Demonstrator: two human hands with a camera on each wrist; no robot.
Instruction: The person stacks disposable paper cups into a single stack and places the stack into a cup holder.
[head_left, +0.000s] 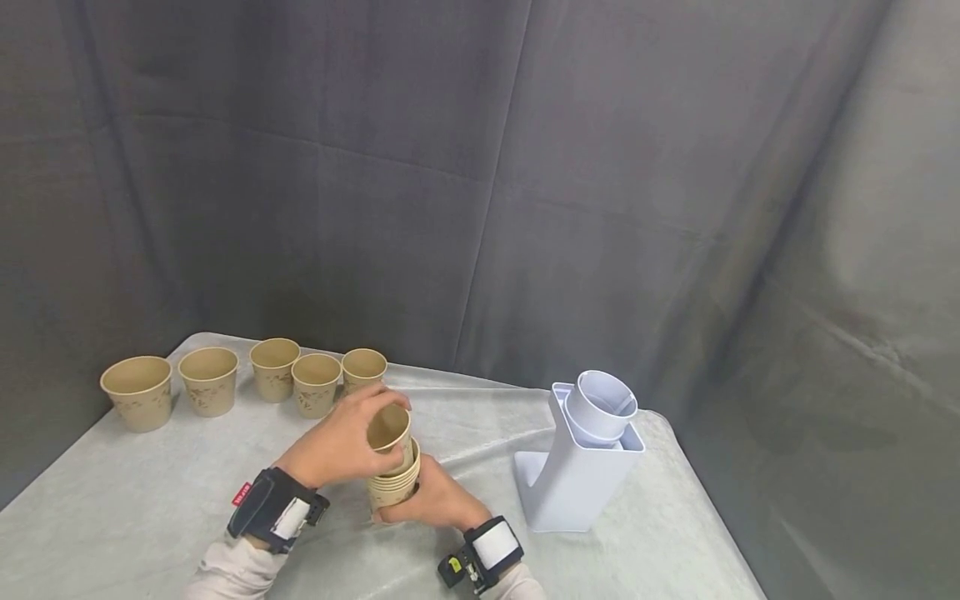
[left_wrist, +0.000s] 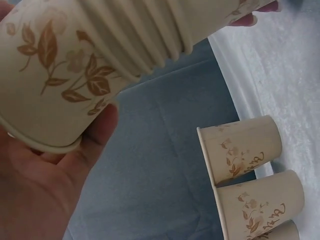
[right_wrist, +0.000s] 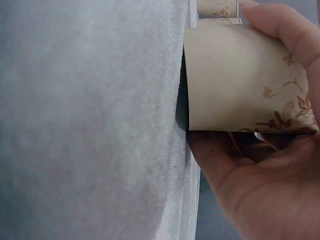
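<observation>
My left hand (head_left: 345,437) grips the top paper cup (head_left: 390,427) by its sides, thumb and fingers on either side of the rim. This cup is partly drawn up out of a stack of nested paper cups (head_left: 393,485), whose several rims show as ridges in the left wrist view. Lower down, my right hand (head_left: 438,497) is wrapped round the stack. In the right wrist view the bottom cup (right_wrist: 240,80) lies between thumb and fingers, its base close to the table cloth. Tan cups carry a brown leaf and flower print.
Several single paper cups (head_left: 208,382) stand upright along the back left of the cloth-covered table (head_left: 480,417). To the right stands a white plastic holder (head_left: 573,483) with a round tube (head_left: 602,406) on top. Grey curtains (head_left: 420,183) hang behind and beside the table.
</observation>
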